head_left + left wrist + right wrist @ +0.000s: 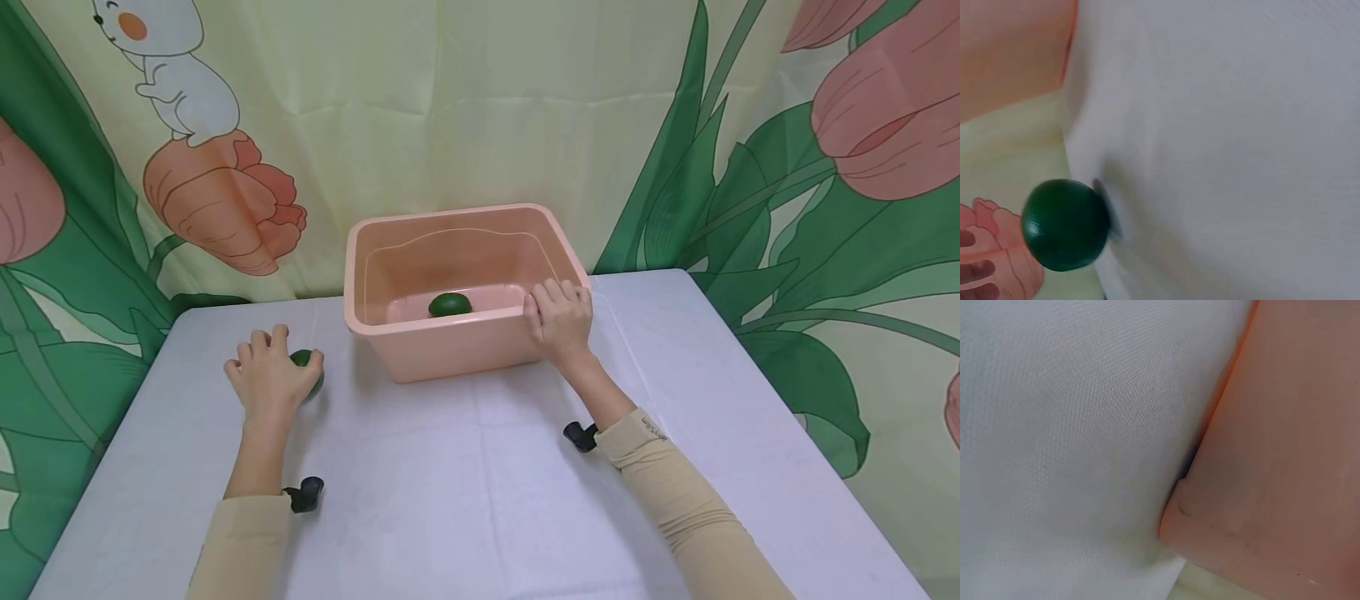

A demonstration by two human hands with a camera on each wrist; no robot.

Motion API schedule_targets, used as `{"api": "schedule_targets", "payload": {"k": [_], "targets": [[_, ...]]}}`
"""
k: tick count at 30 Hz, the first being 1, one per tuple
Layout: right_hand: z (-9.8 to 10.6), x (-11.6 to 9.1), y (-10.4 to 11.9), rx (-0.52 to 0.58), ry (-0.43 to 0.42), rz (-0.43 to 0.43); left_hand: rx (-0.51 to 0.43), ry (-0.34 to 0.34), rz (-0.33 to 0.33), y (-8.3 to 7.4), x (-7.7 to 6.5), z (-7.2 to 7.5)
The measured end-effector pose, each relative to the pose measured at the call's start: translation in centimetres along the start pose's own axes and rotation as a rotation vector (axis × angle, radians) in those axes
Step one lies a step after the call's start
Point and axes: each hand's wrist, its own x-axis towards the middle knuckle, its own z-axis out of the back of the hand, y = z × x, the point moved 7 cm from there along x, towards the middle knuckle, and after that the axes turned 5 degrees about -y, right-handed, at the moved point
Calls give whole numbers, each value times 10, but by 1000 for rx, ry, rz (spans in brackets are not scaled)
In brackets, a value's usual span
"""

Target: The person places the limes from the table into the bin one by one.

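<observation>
Over at the left, my left hand (270, 371) reaches above a dark green, smooth, avocado-like fruit (301, 358), its fingers spread and bent. The thumb partly covers the fruit from above. In the left wrist view the same fruit (1065, 225) looks round and shiny, and the fingertips (979, 270) show beyond it with a gap between. My right hand (561, 321) grips the front right rim of a pink plastic bin (457, 346). Inside the bin lies a second dark green oval fruit (450, 304). The right wrist view shows the bin's outer wall (1272, 456) but no fingers.
A white cloth covers the table (420, 483). The bin stands near the table's back edge, in front of a printed curtain (465, 108) with tulips and a rabbit. Small black cameras (306, 494) sit on both wrists.
</observation>
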Motion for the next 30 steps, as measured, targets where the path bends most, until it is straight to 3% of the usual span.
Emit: {"api": "schedule_targets", "payload": {"k": [12, 19, 30], "targets": [[2, 0, 0, -1, 1, -12, 19, 142, 59, 26, -5, -27], [0, -1, -1, -3, 6, 0, -8, 227, 76, 32, -10, -36], [0, 0, 0, 2, 11, -4, -12, 290, 110, 36, -17, -44]]}}
